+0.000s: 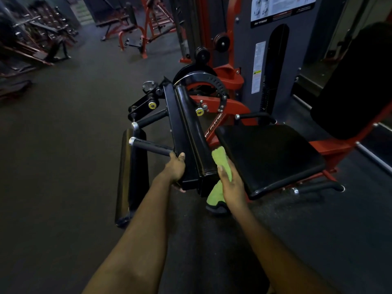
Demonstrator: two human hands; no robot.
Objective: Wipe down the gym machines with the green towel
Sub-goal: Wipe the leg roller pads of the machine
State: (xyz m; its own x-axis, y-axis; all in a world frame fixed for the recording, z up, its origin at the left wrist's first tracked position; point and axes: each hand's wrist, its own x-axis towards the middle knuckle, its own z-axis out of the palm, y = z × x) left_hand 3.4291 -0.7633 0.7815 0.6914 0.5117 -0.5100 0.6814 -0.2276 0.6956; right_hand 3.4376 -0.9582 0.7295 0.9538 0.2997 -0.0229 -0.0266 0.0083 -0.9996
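Note:
A red and black leg machine stands in front of me, with a long black roller pad point(191, 132) running away from me and a square black seat point(269, 158) to its right. My left hand point(176, 168) grips the near end of the black bar beside the roller pad. My right hand point(230, 181) holds the green towel point(220, 160) against the right side of the roller pad, near its lower end. Part of the towel hangs below my hand.
A second black roller point(129, 177) hangs lower at the left. The grey weight stack tower point(265, 60) rises behind the seat, and a black backrest point(356, 81) stands at the right. Other benches and red frames point(135, 28) fill the far floor. Dark rubber floor lies to the left.

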